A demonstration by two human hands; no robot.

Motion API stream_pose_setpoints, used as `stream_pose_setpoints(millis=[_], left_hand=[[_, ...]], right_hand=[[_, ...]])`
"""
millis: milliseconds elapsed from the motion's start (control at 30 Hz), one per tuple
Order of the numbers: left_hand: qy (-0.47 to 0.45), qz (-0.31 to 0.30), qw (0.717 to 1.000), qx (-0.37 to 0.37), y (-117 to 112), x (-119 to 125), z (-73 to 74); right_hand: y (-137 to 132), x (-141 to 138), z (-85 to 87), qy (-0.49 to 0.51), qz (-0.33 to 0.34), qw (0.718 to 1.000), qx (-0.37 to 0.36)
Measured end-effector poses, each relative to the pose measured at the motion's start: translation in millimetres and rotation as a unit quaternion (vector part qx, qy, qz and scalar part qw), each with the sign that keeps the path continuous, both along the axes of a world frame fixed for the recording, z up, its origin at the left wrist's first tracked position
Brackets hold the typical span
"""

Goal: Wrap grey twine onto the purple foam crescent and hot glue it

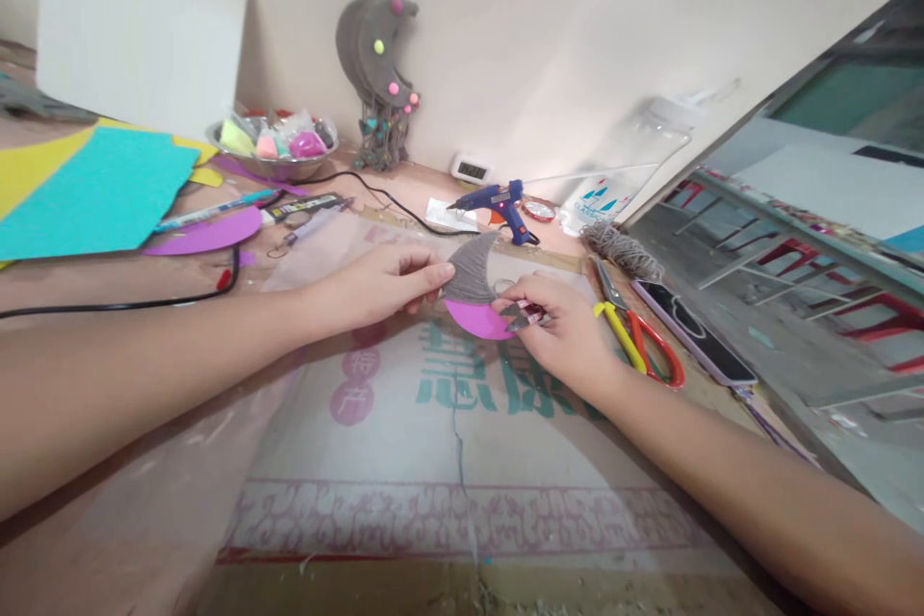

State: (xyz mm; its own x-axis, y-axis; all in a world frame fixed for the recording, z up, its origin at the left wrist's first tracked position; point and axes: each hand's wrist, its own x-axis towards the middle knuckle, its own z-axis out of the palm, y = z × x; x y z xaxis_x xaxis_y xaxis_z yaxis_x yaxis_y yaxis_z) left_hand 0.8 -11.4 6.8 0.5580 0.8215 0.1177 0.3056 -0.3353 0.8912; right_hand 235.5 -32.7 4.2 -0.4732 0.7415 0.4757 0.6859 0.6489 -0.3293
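Note:
A purple crescent-shaped cutout (476,320), part wrapped in grey yarn (473,271), is held up over the work mat. My left hand (408,279) pinches its left edge between thumb and fingers. At the crescent's right edge, my right hand (567,322) is closed, with a small dark-tipped tool (526,316) between its fingers. That tool's kind is partly hidden by the fingers. Behind the crescent lies a blue glue gun (498,204). Scissors with red and yellow handles (642,342) lie right of my right hand, near a hank of grey yarn (622,248).
A phone (697,332) lies at the table's right edge. Coloured sheets (101,197), a metal bowl (274,159) of clay packs and a black cord (130,303) are on the left. A grey moon ornament (372,53), a small clock (473,169) and a plastic bottle (613,173) stand by the wall.

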Motion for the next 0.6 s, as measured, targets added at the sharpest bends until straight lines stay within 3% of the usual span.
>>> stream_pose_setpoints(millis=[367, 600], left_hand=[[0.026, 0.019, 0.999, -0.008, -0.7, 2.4, 1.5], [-0.084, 0.075, 0.989, -0.100, 0.9, 4.9, 1.7]], right_hand=[[0.8, 0.9, -2.1, 0.012, -0.002, 1.000, 0.008], [-1.9, 0.3, -1.0, 0.033, 0.011, 0.999, 0.010]])
